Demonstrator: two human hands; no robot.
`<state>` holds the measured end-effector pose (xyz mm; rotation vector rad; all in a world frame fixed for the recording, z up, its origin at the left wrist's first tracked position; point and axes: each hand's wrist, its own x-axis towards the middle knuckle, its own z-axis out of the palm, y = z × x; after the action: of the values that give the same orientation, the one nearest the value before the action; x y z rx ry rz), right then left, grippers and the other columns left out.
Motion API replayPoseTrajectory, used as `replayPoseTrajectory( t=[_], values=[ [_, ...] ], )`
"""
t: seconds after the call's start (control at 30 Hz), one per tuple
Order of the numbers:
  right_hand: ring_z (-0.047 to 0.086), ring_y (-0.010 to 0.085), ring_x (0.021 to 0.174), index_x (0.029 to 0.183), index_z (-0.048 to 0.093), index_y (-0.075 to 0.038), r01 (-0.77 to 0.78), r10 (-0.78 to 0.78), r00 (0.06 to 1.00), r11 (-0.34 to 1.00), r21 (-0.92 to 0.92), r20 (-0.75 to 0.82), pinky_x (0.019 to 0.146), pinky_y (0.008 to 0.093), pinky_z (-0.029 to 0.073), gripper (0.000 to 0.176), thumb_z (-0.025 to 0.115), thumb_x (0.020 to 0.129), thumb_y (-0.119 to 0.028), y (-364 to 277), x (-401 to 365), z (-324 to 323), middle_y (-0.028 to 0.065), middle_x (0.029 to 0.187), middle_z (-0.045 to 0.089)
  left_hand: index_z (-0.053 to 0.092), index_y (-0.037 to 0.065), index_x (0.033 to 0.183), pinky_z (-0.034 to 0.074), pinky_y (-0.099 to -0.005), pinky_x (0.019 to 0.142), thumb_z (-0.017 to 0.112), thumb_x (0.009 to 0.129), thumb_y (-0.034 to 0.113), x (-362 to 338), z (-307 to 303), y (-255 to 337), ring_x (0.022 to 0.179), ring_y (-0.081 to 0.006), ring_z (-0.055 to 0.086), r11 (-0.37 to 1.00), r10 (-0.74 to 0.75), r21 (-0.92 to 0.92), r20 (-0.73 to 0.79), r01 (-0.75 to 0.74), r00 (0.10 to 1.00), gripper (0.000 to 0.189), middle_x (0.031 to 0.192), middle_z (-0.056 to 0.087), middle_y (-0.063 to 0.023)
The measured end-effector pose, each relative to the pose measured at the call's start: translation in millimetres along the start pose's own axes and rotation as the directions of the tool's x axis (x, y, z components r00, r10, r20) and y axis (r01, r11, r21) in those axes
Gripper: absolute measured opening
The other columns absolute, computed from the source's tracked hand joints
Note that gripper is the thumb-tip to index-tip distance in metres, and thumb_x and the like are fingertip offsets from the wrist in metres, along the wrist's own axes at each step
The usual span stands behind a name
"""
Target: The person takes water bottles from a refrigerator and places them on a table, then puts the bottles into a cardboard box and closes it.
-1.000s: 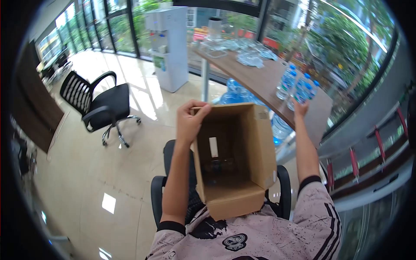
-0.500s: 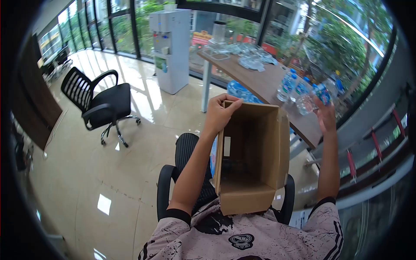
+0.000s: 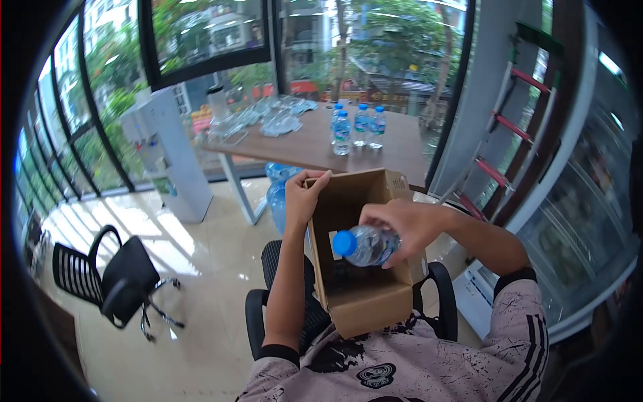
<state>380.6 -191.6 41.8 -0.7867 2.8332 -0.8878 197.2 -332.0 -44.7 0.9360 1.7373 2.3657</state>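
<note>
An open cardboard box [image 3: 365,313] rests on my lap, its mouth facing up toward me. My left hand [image 3: 306,195] grips the box's far left corner, thumb over the rim. In my right hand [image 3: 410,226] is a clear plastic water bottle [image 3: 375,245] with a blue cap, tilted with the cap pointing left, over the box opening. Something clear lies in the dark bottom of the box, too dim to make out. Several capped water bottles [image 3: 342,134] stand upright on the wooden table [image 3: 288,150] beyond the box.
Crumpled clear plastic [image 3: 281,124] lies on the table's left part. Large blue water jugs [image 3: 278,201] sit under it. A water dispenser [image 3: 171,157] and a black office chair [image 3: 124,271] are to the left. A ladder [image 3: 499,147] leans at the right.
My right hand has brought a bottle from the table to above the box opening. My left hand stays on the box edge. The view has turned to the right.
</note>
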Motion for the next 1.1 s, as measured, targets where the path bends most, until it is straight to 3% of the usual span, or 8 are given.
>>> replayPoseTrajectory(
  t=[0.13, 0.2, 0.3, 0.33, 0.4, 0.53, 0.7, 1.1],
  values=[
    [0.062, 0.0332, 0.084, 0.102, 0.046, -0.001, -0.183, 0.207, 0.95, 0.976, -0.122, 0.235, 0.072, 0.0387, 0.049, 0.064, 0.082, 0.054, -0.022, 9.4, 9.0, 5.0, 0.0178, 0.087, 0.063, 0.066, -0.002, 0.082, 0.043, -0.0189, 0.058, 0.072, 0.079, 0.018, 9.2, 14.2, -7.3, 0.065, -0.0053, 0.055, 0.998, -0.029, -0.045, 0.1, 0.033, 0.995, 0.021, 0.072, 0.064, -0.0033],
    [0.063, 0.0339, 0.085, 0.103, 0.048, -0.001, -0.182, 0.211, 0.949, 0.973, -0.139, 0.236, 0.074, 0.04, 0.049, 0.064, 0.081, 0.054, -0.024, 20.9, 14.1, 8.8, 0.0181, 0.088, 0.064, 0.066, -0.001, 0.082, 0.042, -0.0187, 0.058, 0.072, 0.079, 0.018, 12.3, 25.7, -10.1, 0.064, -0.0046, 0.055, 0.999, -0.017, -0.028, 0.132, 0.021, 0.991, 0.02, 0.072, 0.064, -0.0027],
    [0.061, 0.0349, 0.093, 0.106, 0.056, 0.001, -0.28, 0.431, 0.841, 0.863, -0.42, 0.326, 0.081, 0.04, 0.049, 0.065, 0.081, 0.054, -0.027, 38.3, 27.6, 15.7, 0.0203, 0.098, 0.064, 0.067, -0.001, 0.083, 0.04, -0.0182, 0.057, 0.072, 0.08, 0.017, 13.8, 36.7, -12.2, 0.064, -0.0038, 0.053, 0.999, -0.023, -0.022, 0.191, 0.027, 0.981, 0.019, 0.072, 0.063, -0.0013],
    [0.061, 0.0349, 0.093, 0.106, 0.056, 0.001, -0.312, 0.448, 0.839, 0.861, -0.401, 0.308, 0.081, 0.04, 0.049, 0.065, 0.081, 0.054, -0.027, 45.6, 36.4, 18.0, 0.0203, 0.098, 0.064, 0.067, -0.001, 0.083, 0.039, -0.0179, 0.057, 0.072, 0.08, 0.017, 13.7, 42.0, -13.5, 0.063, -0.0035, 0.052, 0.998, -0.033, -0.044, 0.204, 0.043, 0.978, 0.019, 0.072, 0.063, -0.0005],
    [0.06, 0.0327, 0.1, 0.11, 0.06, 0.001, -0.44, 0.698, 0.55, 0.709, -0.551, 0.459, 0.082, 0.0398, 0.049, 0.065, 0.081, 0.054, -0.026, 71.3, 54.4, 27.3, 0.0201, 0.106, 0.063, 0.066, -0.001, 0.083, 0.038, -0.0176, 0.058, 0.072, 0.08, 0.017, 13.8, 48.1, -17.5, 0.064, -0.0032, 0.051, 0.994, -0.078, -0.049, 0.259, 0.094, 0.963, 0.02, 0.072, 0.062, 0.0002],
    [0.061, 0.0284, 0.099, 0.106, 0.065, -0.001, -0.369, 0.766, 0.256, 0.641, -0.673, 0.59, 0.082, 0.0388, 0.049, 0.053, 0.077, 0.064, -0.031, 149.8, 85.0, 57.6, 0.0159, 0.109, 0.063, 0.066, 0.0, 0.082, 0.038, -0.0179, 0.06, 0.072, 0.08, 0.017, 11.6, 62.7, -13.9, 0.065, -0.0031, 0.05, 0.995, -0.027, -0.08, 0.311, 0.054, 0.95, 0.018, 0.073, 0.062, 0.0002],
    [0.061, 0.0284, 0.098, 0.105, 0.065, -0.001, -0.309, 0.804, 0.275, 0.593, -0.743, 0.527, 0.082, 0.0388, 0.049, 0.052, 0.077, 0.065, -0.031, 207.4, 82.9, 97.4, 0.0158, 0.108, 0.064, 0.066, 0.0, 0.082, 0.038, -0.0178, 0.06, 0.071, 0.08, 0.016, 14.2, 65.0, -14.0, 0.065, -0.0034, 0.05, 0.992, -0.027, -0.11, 0.341, 0.069, 0.94, 0.017, 0.073, 0.061, 0.0006],
    [0.061, 0.0283, 0.097, 0.104, 0.065, -0.001, -0.368, 0.826, 0.309, 0.561, -0.741, 0.472, 0.082, 0.0386, 0.049, 0.05, 0.076, 0.066, -0.031, 236.4, 48.2, 169.7, 0.0155, 0.107, 0.064, 0.067, 0.0, 0.082, 0.038, -0.0175, 0.061, 0.072, 0.079, 0.017, 4.5, 74.6, -4.9, 0.066, -0.0031, 0.05, 0.986, -0.075, -0.111, 0.345, 0.12, 0.936, 0.018, 0.073, 0.062, 0.0001]
  ],
)
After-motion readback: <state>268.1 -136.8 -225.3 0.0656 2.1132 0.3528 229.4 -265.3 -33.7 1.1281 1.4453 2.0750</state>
